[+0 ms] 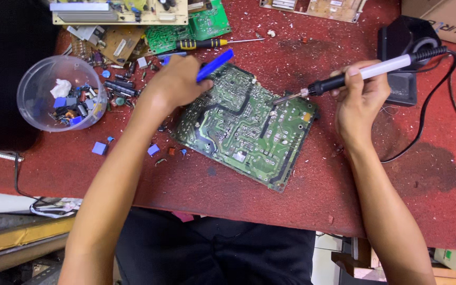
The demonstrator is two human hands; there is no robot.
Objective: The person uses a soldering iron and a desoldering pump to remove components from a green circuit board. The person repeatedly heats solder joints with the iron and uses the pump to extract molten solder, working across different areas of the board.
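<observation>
now my right hand [362, 100] is closed around the soldering iron [365, 71], its long axis pointing left, tip touching the green circuit board [244, 126] lying tilted between my hands. my left hand [175, 84] pinches a blue tool [215, 65] at the board's upper left edge.

Circuit board [246, 124], centre of frame: green, pale silvery solder traces.
Soldering iron [365, 69], upper right: white barrel, black grip, black cord.
Tool [215, 64] in left hand [178, 82]: bright blue.
Table [312, 179]: red mat, dark stains at right.
Screwdriver [209, 43], top centre: black and yellow handle.
Bowl [62, 92], upper left: clear plastic, blue, white and black bits inside.
Iron stand [402, 58], upper right: black.
Loose parts [100, 148], left of centre: blue.
</observation>
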